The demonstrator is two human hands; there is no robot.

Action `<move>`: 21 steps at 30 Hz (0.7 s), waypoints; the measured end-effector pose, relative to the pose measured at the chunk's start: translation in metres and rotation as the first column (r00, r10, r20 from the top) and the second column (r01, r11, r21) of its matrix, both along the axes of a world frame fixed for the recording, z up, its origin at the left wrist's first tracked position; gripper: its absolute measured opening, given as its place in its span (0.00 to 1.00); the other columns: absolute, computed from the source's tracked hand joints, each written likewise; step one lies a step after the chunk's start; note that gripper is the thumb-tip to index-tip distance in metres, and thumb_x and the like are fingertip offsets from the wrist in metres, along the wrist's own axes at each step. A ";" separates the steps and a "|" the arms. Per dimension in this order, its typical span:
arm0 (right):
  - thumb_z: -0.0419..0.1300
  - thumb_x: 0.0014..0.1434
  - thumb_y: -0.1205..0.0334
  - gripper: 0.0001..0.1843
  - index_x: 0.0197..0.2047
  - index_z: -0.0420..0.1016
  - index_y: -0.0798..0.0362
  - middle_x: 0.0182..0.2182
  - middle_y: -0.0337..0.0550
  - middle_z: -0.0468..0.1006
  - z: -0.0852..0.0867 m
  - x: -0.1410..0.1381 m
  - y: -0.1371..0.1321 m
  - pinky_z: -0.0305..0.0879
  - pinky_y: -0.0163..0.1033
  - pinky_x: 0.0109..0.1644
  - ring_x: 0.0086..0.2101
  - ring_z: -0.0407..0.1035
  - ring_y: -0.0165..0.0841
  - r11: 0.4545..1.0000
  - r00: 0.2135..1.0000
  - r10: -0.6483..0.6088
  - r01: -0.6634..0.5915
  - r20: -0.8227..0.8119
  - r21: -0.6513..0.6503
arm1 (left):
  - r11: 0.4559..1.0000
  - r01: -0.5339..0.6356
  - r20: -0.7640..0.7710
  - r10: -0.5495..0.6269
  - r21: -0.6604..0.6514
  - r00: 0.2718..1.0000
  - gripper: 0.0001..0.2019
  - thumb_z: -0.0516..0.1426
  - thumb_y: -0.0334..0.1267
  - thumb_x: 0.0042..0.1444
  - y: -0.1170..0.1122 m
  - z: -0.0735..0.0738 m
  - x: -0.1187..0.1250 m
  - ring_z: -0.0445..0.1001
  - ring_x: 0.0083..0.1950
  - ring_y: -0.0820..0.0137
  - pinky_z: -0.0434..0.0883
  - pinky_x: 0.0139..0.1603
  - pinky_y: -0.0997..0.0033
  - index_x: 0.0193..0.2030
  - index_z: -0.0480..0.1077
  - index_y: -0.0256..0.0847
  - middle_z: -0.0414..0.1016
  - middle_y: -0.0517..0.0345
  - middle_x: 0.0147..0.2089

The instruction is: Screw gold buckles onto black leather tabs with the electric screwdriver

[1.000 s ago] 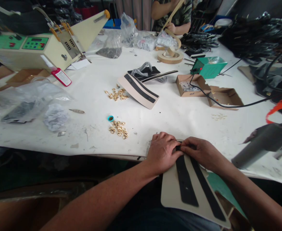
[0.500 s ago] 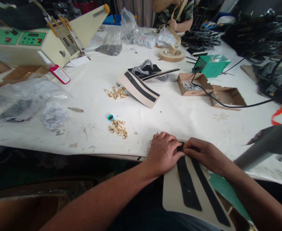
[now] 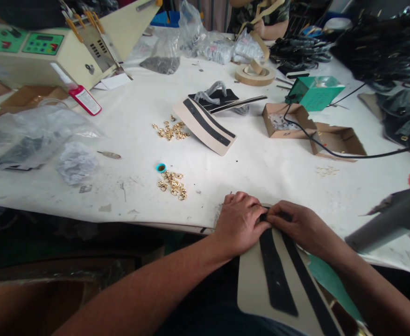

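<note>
A beige panel [image 3: 252, 284] with two long black strips hangs over the table's front edge, its near end towards my lap. My left hand [image 3: 240, 221] is closed over the panel's far end, thumb and forefinger pressed down by the top of the left black strip [image 3: 278, 275]. Against those fingertips, my right hand [image 3: 296, 223] is pinched; whatever is between its fingers is hidden. Further off, a similar beige panel [image 3: 210, 135] lies tilted over a black piece with a plastic-wrapped handle [image 3: 212, 93]. Gold metal fittings [image 3: 173, 184] lie loose beside a small blue cap [image 3: 160, 168].
A second heap of gold fittings [image 3: 170, 130] lies further back. Right of it stand cardboard boxes [image 3: 338, 142], a green device [image 3: 315, 93] with a black cable, and a grey cylinder [image 3: 383, 228]. A red bottle [image 3: 86, 99] lies left. A co-worker's hand [image 3: 260, 29] shows behind.
The view has shifted a little, so the table's things sit slightly differently in it. Both hands keep nearly the same place and grip at the panel's far end.
</note>
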State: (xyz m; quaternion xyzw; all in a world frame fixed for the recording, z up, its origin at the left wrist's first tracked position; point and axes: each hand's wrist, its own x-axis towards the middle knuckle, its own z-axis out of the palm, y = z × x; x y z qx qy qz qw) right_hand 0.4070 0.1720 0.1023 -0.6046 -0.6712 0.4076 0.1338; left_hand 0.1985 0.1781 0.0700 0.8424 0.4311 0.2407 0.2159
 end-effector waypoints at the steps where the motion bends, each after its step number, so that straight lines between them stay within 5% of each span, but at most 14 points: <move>1: 0.60 0.66 0.51 0.12 0.36 0.80 0.47 0.34 0.38 0.83 0.000 -0.001 0.000 0.67 0.40 0.41 0.36 0.74 0.37 1.000 1.000 -0.011 0.011 0.000 -0.006 | 1.000 0.000 -0.002 0.000 -0.002 1.000 0.12 0.64 0.50 0.67 0.000 0.000 0.000 0.71 0.58 0.58 0.64 0.57 0.51 0.49 0.80 0.45 0.82 0.56 0.52; 6: 0.65 0.60 0.50 0.12 0.41 0.78 0.48 0.30 0.37 0.81 -0.001 -0.004 0.002 0.66 0.39 0.35 0.31 0.73 0.36 0.988 0.989 -0.146 0.147 0.030 -0.043 | 1.000 0.005 -0.005 -0.006 -0.004 1.000 0.14 0.65 0.50 0.66 0.000 0.001 0.000 0.71 0.58 0.57 0.64 0.56 0.51 0.51 0.80 0.45 0.82 0.55 0.53; 17: 0.65 0.62 0.45 0.16 0.42 0.79 0.49 0.33 0.39 0.83 0.005 -0.006 -0.010 0.69 0.39 0.36 0.34 0.75 0.37 0.971 0.965 -0.237 0.235 -0.113 -0.031 | 1.000 0.000 0.004 0.000 0.013 1.000 0.11 0.66 0.47 0.65 -0.001 0.002 -0.001 0.71 0.58 0.58 0.64 0.56 0.52 0.51 0.81 0.49 0.82 0.57 0.53; 19: 0.66 0.61 0.42 0.18 0.43 0.80 0.47 0.31 0.40 0.82 0.016 -0.007 -0.028 0.71 0.42 0.36 0.32 0.75 0.39 0.940 0.937 -0.330 0.338 -0.113 0.055 | 1.000 -0.006 0.016 0.006 0.014 1.000 0.11 0.66 0.47 0.65 -0.001 0.002 0.000 0.71 0.58 0.58 0.64 0.57 0.52 0.51 0.82 0.48 0.82 0.57 0.52; 21: 0.67 0.59 0.42 0.16 0.42 0.80 0.44 0.32 0.42 0.82 0.031 -0.006 -0.055 0.72 0.46 0.39 0.33 0.76 0.42 0.823 0.862 -0.492 0.507 -0.123 0.257 | 1.000 -0.006 0.038 0.006 0.015 0.999 0.12 0.67 0.48 0.64 -0.001 0.001 0.000 0.71 0.58 0.58 0.64 0.57 0.52 0.50 0.82 0.48 0.82 0.57 0.52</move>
